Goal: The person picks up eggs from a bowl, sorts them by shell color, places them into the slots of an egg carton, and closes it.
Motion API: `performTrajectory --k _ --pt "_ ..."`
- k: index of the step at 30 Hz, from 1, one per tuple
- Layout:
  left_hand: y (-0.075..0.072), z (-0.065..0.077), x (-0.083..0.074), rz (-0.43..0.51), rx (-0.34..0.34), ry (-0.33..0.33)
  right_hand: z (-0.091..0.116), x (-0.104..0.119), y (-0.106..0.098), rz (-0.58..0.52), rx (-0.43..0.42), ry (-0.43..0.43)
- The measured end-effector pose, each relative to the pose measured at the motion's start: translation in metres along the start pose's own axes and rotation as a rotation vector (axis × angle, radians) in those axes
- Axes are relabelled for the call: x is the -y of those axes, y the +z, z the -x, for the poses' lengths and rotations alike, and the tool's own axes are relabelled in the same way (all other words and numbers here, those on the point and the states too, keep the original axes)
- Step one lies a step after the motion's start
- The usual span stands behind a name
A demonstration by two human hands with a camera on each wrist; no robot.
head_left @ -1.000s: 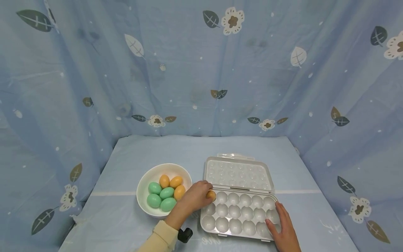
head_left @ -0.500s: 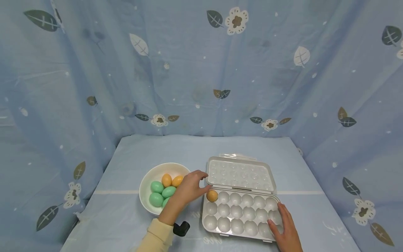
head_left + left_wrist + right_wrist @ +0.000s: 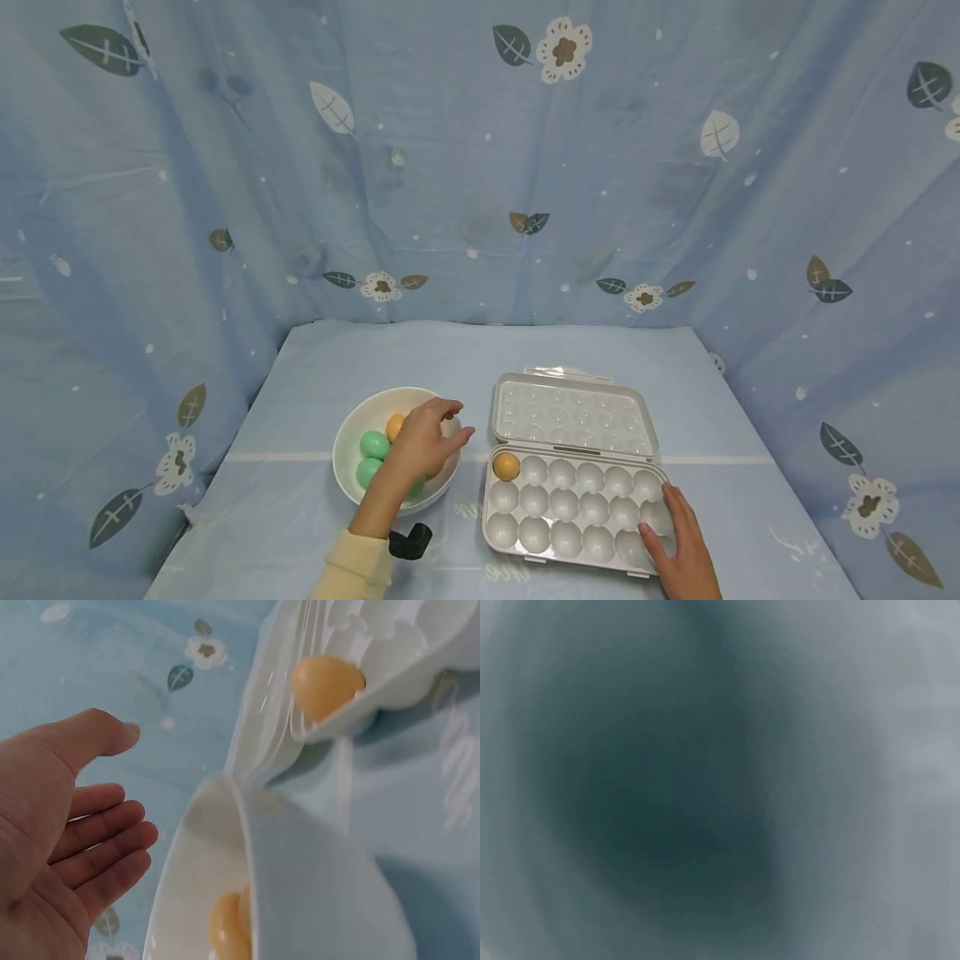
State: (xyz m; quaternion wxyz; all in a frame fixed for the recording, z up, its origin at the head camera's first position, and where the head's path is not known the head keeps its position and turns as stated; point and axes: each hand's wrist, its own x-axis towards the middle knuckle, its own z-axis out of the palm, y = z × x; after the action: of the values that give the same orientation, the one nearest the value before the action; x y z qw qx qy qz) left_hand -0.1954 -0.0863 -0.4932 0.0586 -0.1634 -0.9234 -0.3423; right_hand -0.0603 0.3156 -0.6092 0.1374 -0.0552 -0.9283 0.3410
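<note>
My left hand [image 3: 422, 444] is over the white bowl [image 3: 352, 417], thumb and fingers apart and nothing between them. Green eggs [image 3: 374, 444] and orange eggs [image 3: 395, 427] lie in the bowl, partly hidden by the hand. In the left wrist view the same hand [image 3: 82, 817] shows a bare palm beside the bowl's rim [image 3: 244, 825]. One orange egg [image 3: 506, 467] sits in the far left corner cup of the egg box [image 3: 577, 502]. My right hand [image 3: 681, 546] rests at the box's right end, fingers along its edge and thumb over the near right cups.
The egg box's lid [image 3: 573, 415] lies folded back behind it, with a clear latch flap [image 3: 567, 372] at its far edge. Pale blue cloth [image 3: 465, 350] covers the table, and a patterned curtain [image 3: 450, 167] surrounds it. The right wrist view is only a dark blur.
My left hand let go of the orange egg in the corner cup, then moved left from the egg box to over the bowl. The right hand stays at the box's right end.
</note>
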Motion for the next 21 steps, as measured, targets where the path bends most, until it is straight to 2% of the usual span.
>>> performTrajectory --k 6,12,15,21 --pt "-0.004 0.004 0.016 -0.005 -0.030 -0.104 -0.001 0.003 -0.001 0.006 0.011 0.013" --pt "-0.003 0.008 0.029 -0.015 -0.035 -0.195 -0.001 0.004 -0.001 0.005 0.007 0.014" --pt "-0.002 0.009 0.035 -0.039 -0.045 -0.229 -0.001 0.004 -0.001 0.003 0.005 0.013" --pt "0.000 0.009 0.044 -0.061 -0.051 -0.250 -0.001 0.003 0.001 0.003 -0.001 0.005"
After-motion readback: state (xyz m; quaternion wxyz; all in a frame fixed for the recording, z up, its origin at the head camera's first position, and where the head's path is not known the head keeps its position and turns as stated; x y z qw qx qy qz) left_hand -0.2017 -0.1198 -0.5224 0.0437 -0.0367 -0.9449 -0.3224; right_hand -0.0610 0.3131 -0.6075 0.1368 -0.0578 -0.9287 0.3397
